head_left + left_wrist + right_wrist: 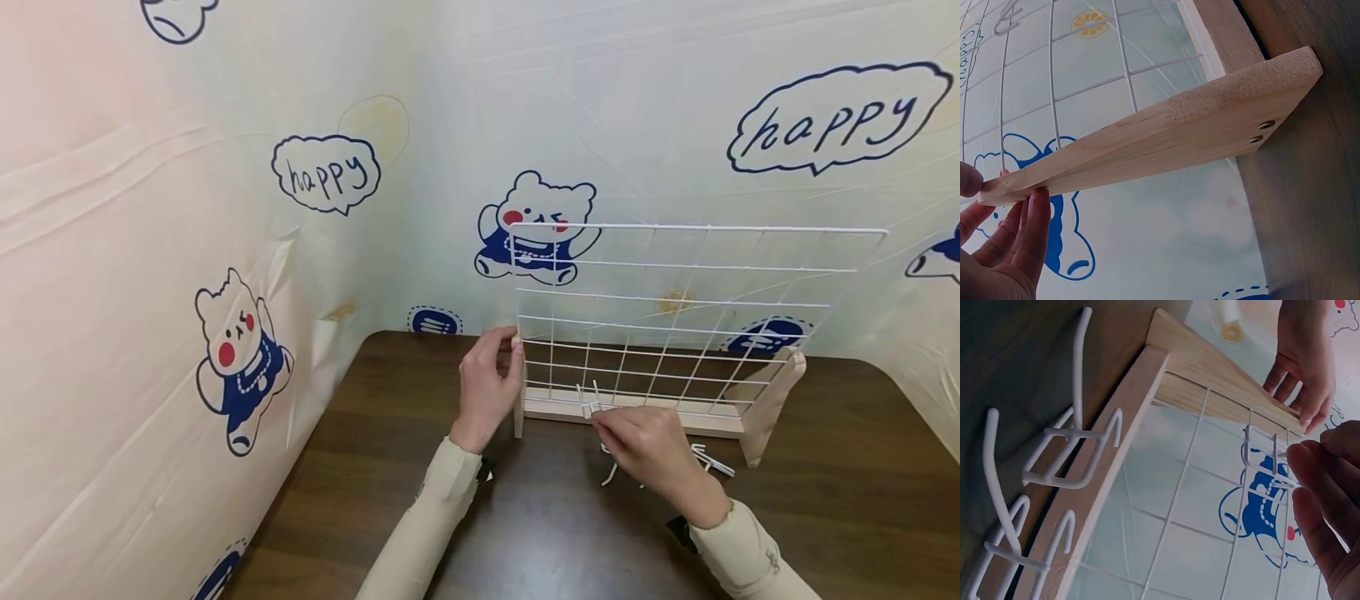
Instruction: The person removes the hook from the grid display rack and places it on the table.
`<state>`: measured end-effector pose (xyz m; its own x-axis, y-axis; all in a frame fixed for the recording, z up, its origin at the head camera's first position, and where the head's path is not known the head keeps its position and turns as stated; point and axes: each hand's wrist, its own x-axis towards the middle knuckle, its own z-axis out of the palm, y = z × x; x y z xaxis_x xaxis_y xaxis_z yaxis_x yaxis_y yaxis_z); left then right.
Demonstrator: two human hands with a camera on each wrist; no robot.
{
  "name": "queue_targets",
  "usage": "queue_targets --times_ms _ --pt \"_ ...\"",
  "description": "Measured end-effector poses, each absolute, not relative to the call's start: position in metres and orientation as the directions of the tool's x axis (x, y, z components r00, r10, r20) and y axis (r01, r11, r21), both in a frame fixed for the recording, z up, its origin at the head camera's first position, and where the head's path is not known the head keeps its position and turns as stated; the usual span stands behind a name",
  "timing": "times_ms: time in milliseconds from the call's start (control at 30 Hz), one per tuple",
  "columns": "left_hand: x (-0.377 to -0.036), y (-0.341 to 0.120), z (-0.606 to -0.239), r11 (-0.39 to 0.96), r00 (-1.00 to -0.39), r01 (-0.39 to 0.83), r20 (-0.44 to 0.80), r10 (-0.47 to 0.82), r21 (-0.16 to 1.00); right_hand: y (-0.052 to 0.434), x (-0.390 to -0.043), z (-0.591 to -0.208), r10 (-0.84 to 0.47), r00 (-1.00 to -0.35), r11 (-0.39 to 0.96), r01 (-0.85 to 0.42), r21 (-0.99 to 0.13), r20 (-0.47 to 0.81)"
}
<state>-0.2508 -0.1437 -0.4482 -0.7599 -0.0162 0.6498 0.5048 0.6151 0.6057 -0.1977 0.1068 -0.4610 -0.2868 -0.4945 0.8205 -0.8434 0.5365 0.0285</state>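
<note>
A white wire grid panel [697, 227] stands in a wooden base with a wooden side piece at each end. My left hand [487, 387] holds the upper end of the left side piece [1147, 144], thumb on one side and fingers on the other. My right hand [651, 450] pinches a small white wire hook [587, 409] in front of the grid's lower left part. In the right wrist view this hook [1247, 447] overlaps the grid wires; whether it touches them I cannot tell.
More white wire hooks [716, 463] lie on the dark wooden table [360, 467] below my right hand, close to the base's front. The right wooden side piece [772, 408] stands at the far end. A printed cloth [420, 208] hangs behind and to the left.
</note>
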Motion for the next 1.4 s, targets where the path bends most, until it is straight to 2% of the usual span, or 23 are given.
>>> queue_targets --times_ms 1400 --pt "-0.251 -0.144 -0.449 0.612 -0.753 0.514 0.658 -0.015 0.602 0.105 -0.198 -0.472 -0.552 -0.319 0.552 -0.832 0.052 0.771"
